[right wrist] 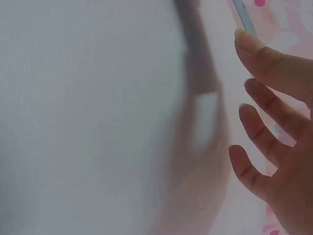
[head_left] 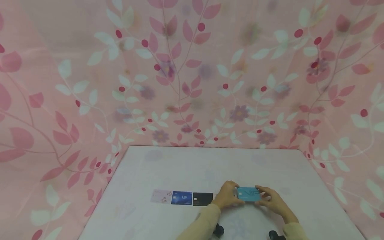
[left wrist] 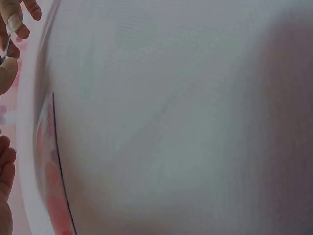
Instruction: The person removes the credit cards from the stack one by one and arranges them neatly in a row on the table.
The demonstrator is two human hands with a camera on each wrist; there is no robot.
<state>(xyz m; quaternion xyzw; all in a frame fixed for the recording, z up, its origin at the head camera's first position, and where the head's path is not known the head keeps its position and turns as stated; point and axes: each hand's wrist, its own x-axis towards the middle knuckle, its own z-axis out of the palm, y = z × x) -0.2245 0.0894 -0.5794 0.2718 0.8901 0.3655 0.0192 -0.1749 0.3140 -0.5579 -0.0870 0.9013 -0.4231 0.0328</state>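
Observation:
A light blue VIP card (head_left: 248,194) is held up over the table between both hands. My left hand (head_left: 228,196) pinches its left end, and my right hand (head_left: 272,200) pinches the right end between thumb and fingers. Only the card's thin edge (right wrist: 243,15) shows in the right wrist view, by the thumb (right wrist: 261,51). Left of the hands, a pale floral card (head_left: 161,196), a dark blue VIP card (head_left: 181,198) and a black card (head_left: 202,199) lie in a row. The left hand overlaps the black card's right end in the head view.
A white cloth-covered table (head_left: 168,166) lies below, with pink floral curtains (head_left: 186,83) behind and at both sides. A pink-patterned card (left wrist: 53,171) is seen nearly edge-on in the left wrist view. Black devices (head_left: 219,230) sit at both wrists.

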